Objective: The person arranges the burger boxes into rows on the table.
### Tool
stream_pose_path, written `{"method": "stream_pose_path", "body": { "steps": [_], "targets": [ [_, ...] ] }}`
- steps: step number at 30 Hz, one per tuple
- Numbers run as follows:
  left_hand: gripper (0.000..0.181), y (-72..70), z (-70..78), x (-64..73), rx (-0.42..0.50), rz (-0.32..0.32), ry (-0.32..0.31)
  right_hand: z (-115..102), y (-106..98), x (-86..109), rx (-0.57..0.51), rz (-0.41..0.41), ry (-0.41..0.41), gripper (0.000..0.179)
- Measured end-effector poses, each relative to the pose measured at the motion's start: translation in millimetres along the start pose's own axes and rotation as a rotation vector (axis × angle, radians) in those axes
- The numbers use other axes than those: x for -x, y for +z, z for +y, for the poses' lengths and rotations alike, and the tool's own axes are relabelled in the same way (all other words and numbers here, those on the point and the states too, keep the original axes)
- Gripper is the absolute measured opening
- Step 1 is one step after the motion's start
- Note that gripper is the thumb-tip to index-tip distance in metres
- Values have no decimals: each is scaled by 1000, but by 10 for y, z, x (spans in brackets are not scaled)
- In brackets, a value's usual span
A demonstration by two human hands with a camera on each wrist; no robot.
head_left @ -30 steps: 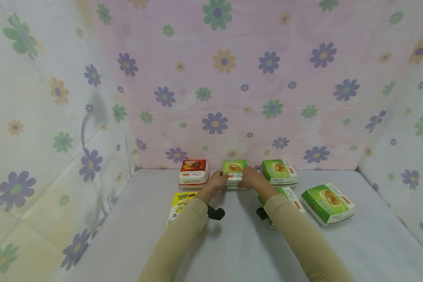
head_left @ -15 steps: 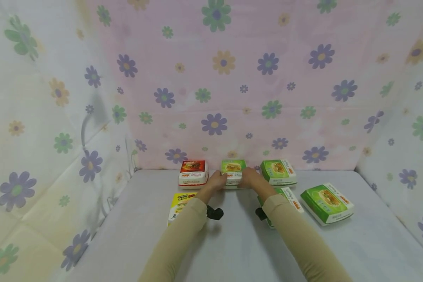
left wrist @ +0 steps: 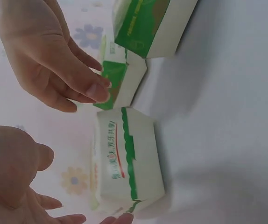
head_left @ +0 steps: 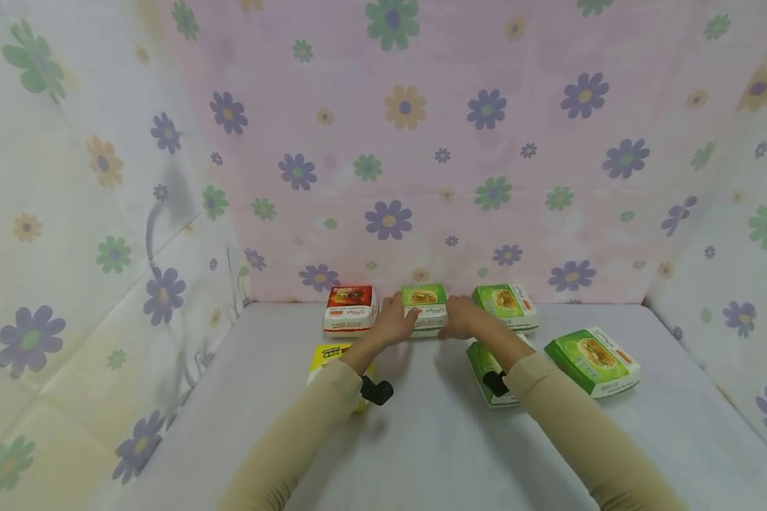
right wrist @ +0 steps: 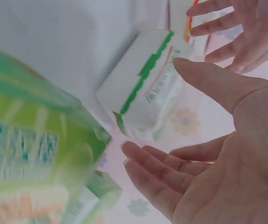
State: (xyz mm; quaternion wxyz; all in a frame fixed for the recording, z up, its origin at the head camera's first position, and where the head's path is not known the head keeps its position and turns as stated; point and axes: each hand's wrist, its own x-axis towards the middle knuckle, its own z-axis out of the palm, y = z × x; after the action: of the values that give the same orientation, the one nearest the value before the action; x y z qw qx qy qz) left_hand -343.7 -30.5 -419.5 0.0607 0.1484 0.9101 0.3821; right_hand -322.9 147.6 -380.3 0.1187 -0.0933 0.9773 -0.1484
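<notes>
A green-and-white burger box (head_left: 425, 301) stands at the middle of the back row, near the pink backdrop. My left hand (head_left: 394, 319) is at its left side and my right hand (head_left: 460, 317) at its right. In the left wrist view, the fingers of the left hand (left wrist: 8, 177) are spread, with fingertips close to the lower end of the box (left wrist: 124, 158); I cannot tell whether they touch. The right wrist view shows the right hand (right wrist: 232, 154) with extended fingers, apart from the same box (right wrist: 143, 79). Neither hand grips anything.
A red burger box (head_left: 350, 312) is left of the middle one, a green box (head_left: 503, 308) right. Nearer stand a yellow box (head_left: 324, 355), partly behind the left arm, and two green boxes (head_left: 488, 372) on the right. Flowered cloth (head_left: 390, 142) encloses the white tabletop (head_left: 422, 440).
Both hands have loosened from the middle green box and moved outward, showing more of its front. The forearms have spread apart. The box stays in place.
</notes>
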Motion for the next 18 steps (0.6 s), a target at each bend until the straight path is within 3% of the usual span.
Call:
{"method": "stream_pose_path", "body": {
  "steps": [7, 13, 18],
  "targets": [
    [68, -95, 89, 184, 16, -51, 51, -4, -122, 251, 29, -3, -29, 81],
    [70, -106, 134, 334, 0, -80, 52, 11, -193, 449, -7, 0, -82, 79],
    [69, -80, 146, 465, 22, -104, 89, 79, -201, 616, -16, -12, -110, 80]
  ]
}}
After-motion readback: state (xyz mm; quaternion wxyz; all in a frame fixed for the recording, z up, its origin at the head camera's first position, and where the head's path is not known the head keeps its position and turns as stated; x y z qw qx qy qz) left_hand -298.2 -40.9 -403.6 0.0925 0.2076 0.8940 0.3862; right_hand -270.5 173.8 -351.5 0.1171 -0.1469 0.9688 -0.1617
